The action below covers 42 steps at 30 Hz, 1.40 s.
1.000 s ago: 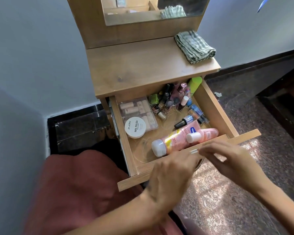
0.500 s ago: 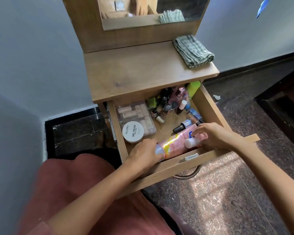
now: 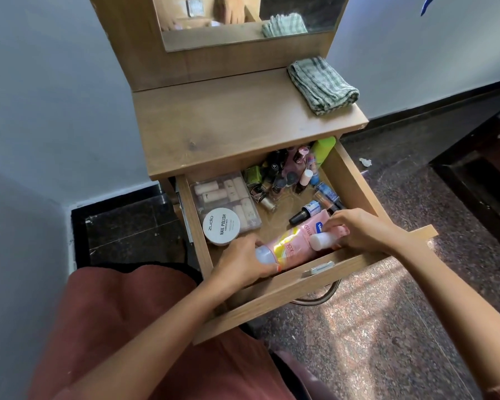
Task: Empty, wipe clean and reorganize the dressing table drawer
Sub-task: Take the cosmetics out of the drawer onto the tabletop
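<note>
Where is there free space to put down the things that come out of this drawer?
The tabletop is bare from its left edge to the folded cloth, below the mirror. Inside the drawer, only a small patch is free, between the clear box, the nail polish bottles and the pink lotion bottle. The drawer's back right corner is crowded.

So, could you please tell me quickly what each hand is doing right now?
Left hand: grips the large pink lotion bottle at its cap end.
Right hand: grips the small pink bottle.
</note>
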Each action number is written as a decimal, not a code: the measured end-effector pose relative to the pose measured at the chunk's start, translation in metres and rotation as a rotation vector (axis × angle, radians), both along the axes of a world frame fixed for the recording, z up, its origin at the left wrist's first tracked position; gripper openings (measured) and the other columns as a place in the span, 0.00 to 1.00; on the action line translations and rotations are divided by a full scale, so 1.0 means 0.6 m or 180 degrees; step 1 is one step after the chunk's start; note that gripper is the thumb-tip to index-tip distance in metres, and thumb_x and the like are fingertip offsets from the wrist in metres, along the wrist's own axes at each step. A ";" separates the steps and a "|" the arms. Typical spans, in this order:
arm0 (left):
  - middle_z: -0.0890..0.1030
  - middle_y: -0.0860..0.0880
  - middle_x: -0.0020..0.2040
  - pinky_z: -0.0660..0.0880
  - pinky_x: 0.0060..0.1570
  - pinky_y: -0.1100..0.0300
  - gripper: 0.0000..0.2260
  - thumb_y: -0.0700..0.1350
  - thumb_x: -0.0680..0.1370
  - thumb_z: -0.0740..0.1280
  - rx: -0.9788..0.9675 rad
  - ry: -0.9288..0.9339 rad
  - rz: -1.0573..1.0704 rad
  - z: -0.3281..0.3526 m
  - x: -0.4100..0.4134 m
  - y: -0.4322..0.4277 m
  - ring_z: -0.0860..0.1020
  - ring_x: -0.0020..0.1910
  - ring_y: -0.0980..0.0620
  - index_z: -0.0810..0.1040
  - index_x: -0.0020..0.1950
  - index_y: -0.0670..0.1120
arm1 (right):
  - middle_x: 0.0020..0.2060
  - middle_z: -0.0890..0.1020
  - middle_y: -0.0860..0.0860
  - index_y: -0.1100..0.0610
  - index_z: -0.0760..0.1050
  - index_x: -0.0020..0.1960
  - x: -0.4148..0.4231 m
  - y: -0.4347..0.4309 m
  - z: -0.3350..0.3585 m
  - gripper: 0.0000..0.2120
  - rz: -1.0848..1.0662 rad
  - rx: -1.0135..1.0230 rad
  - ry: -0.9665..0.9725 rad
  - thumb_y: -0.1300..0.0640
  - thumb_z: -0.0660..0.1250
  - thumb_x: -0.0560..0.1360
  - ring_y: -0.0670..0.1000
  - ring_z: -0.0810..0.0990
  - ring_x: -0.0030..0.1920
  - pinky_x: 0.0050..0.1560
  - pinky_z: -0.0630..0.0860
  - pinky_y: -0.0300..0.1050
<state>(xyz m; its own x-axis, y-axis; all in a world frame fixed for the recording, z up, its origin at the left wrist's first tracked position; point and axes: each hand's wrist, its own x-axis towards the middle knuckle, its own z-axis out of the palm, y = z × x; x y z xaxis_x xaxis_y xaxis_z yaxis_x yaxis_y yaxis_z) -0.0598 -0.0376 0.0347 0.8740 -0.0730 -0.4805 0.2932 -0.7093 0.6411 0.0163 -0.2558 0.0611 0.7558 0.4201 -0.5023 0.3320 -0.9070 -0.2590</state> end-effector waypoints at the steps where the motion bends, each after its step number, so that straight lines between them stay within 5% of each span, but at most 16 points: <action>1: 0.78 0.48 0.54 0.73 0.45 0.59 0.22 0.50 0.68 0.73 -0.0066 0.0014 0.0047 0.001 0.002 0.002 0.77 0.48 0.52 0.74 0.59 0.45 | 0.61 0.77 0.55 0.57 0.76 0.61 0.000 0.000 0.001 0.17 0.0009 0.0018 0.0006 0.65 0.65 0.72 0.54 0.75 0.61 0.59 0.68 0.39; 7: 0.79 0.50 0.52 0.76 0.44 0.60 0.21 0.47 0.66 0.75 -0.0610 0.0137 0.0441 0.005 0.004 0.014 0.77 0.47 0.54 0.75 0.57 0.47 | 0.62 0.76 0.53 0.58 0.75 0.61 -0.001 0.000 0.008 0.18 0.0138 0.0227 0.0053 0.63 0.68 0.72 0.51 0.73 0.64 0.52 0.59 0.26; 11: 0.79 0.51 0.50 0.72 0.41 0.66 0.19 0.46 0.67 0.75 -0.0675 -0.0092 0.0509 0.019 0.012 0.023 0.76 0.47 0.55 0.77 0.57 0.46 | 0.60 0.77 0.52 0.57 0.74 0.62 0.004 0.007 0.024 0.21 0.0227 0.0415 0.0094 0.59 0.70 0.70 0.51 0.75 0.60 0.59 0.71 0.40; 14: 0.81 0.51 0.49 0.75 0.44 0.62 0.18 0.47 0.67 0.75 -0.0783 -0.0191 0.0562 0.040 0.018 0.033 0.79 0.46 0.55 0.79 0.55 0.46 | 0.53 0.77 0.49 0.56 0.74 0.63 0.007 0.018 0.044 0.25 0.0167 0.0578 -0.0030 0.54 0.73 0.67 0.50 0.77 0.53 0.54 0.75 0.49; 18: 0.80 0.53 0.47 0.77 0.45 0.61 0.16 0.47 0.68 0.74 -0.1035 -0.0343 0.0666 0.072 0.030 0.057 0.79 0.45 0.56 0.79 0.54 0.48 | 0.46 0.73 0.41 0.59 0.74 0.61 0.018 0.038 0.084 0.26 0.0162 0.0984 -0.0157 0.55 0.75 0.65 0.47 0.77 0.48 0.48 0.75 0.38; 20: 0.80 0.52 0.47 0.75 0.41 0.67 0.15 0.46 0.68 0.74 -0.1127 -0.0502 0.0762 0.089 0.043 0.070 0.78 0.44 0.57 0.79 0.54 0.48 | 0.46 0.73 0.41 0.60 0.74 0.61 0.028 0.051 0.106 0.25 0.0193 0.1113 -0.0425 0.59 0.73 0.65 0.48 0.77 0.47 0.48 0.76 0.40; 23: 0.80 0.50 0.49 0.76 0.43 0.62 0.15 0.44 0.68 0.75 -0.1464 -0.0592 0.1047 0.120 0.067 0.090 0.79 0.44 0.55 0.77 0.52 0.46 | 0.48 0.75 0.44 0.62 0.74 0.61 0.051 0.074 0.140 0.23 0.0115 0.1396 -0.0768 0.62 0.70 0.67 0.49 0.78 0.46 0.48 0.78 0.42; 27: 0.80 0.48 0.48 0.79 0.46 0.55 0.15 0.45 0.66 0.75 -0.1655 -0.0838 0.1414 0.150 0.114 0.121 0.80 0.47 0.51 0.73 0.47 0.49 | 0.47 0.77 0.52 0.62 0.77 0.56 0.102 0.112 0.177 0.21 0.0357 0.1622 -0.1150 0.52 0.64 0.66 0.50 0.76 0.46 0.42 0.71 0.33; 32: 0.79 0.50 0.44 0.77 0.33 0.68 0.13 0.45 0.67 0.75 -0.1609 -0.1096 0.1648 0.162 0.182 0.149 0.78 0.42 0.56 0.73 0.44 0.48 | 0.56 0.67 0.52 0.61 0.74 0.60 0.179 0.160 0.165 0.20 0.0263 0.1704 -0.1286 0.58 0.65 0.68 0.47 0.69 0.55 0.51 0.65 0.28; 36: 0.79 0.47 0.47 0.80 0.49 0.50 0.17 0.46 0.67 0.76 -0.1736 -0.0989 0.1951 0.155 0.228 0.161 0.80 0.49 0.49 0.74 0.50 0.43 | 0.58 0.65 0.57 0.61 0.72 0.63 0.234 0.184 0.144 0.19 0.0172 0.1561 -0.1407 0.62 0.66 0.73 0.52 0.69 0.55 0.52 0.63 0.33; 42: 0.78 0.49 0.44 0.78 0.54 0.48 0.10 0.45 0.69 0.75 -0.1885 -0.1028 0.1956 0.149 0.275 0.164 0.80 0.52 0.47 0.74 0.42 0.46 | 0.53 0.71 0.59 0.62 0.70 0.65 0.297 0.198 0.106 0.21 0.0319 0.1602 -0.1638 0.67 0.65 0.73 0.57 0.71 0.54 0.51 0.63 0.36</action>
<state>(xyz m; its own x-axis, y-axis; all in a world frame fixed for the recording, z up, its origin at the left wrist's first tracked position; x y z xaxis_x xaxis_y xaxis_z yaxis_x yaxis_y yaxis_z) 0.1053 0.0608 0.1244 0.9260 0.2931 -0.2380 0.2537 -0.0162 0.9671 0.1947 -0.1370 0.1247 0.7901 0.5863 0.1789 0.5994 -0.6779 -0.4256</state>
